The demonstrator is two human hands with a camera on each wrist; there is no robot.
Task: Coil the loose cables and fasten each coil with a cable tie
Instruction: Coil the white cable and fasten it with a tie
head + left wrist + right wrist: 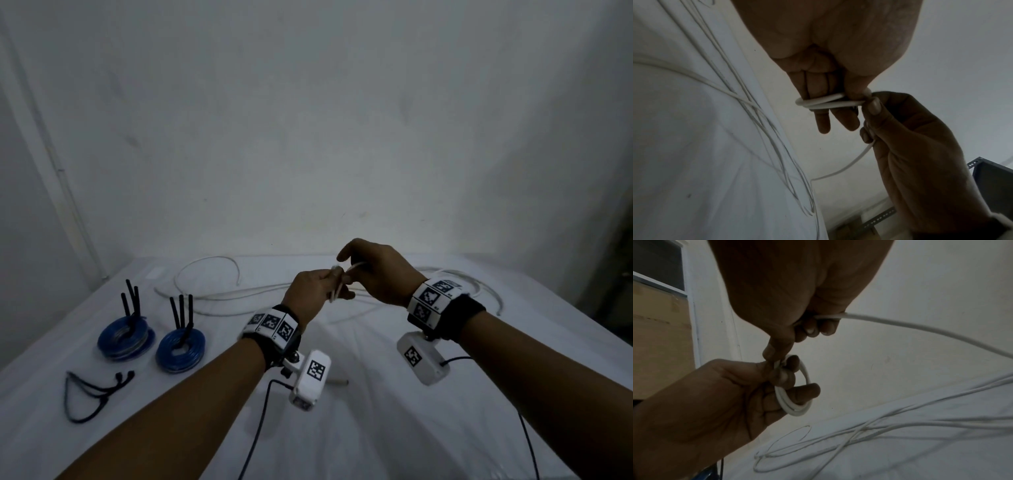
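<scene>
White cloth covers the table (376,428) under my grip. Two blue coils (180,349) to its left are already tied. My left hand (310,294) pinches a small white coil (824,102); my right hand (375,274) pinches the cable (920,327) feeding it. Most cable lies loose beyond, crossing itself. Spare ties (90,394) wait far left.

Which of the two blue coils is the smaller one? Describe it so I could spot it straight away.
Start at the left side of the white table, where two tied blue coils sit side by side. The smaller blue coil is the right one, closer to the left hand. Its neighbour, the larger blue coil, lies further left, and loose black cable ties lie in front of that one.
</scene>
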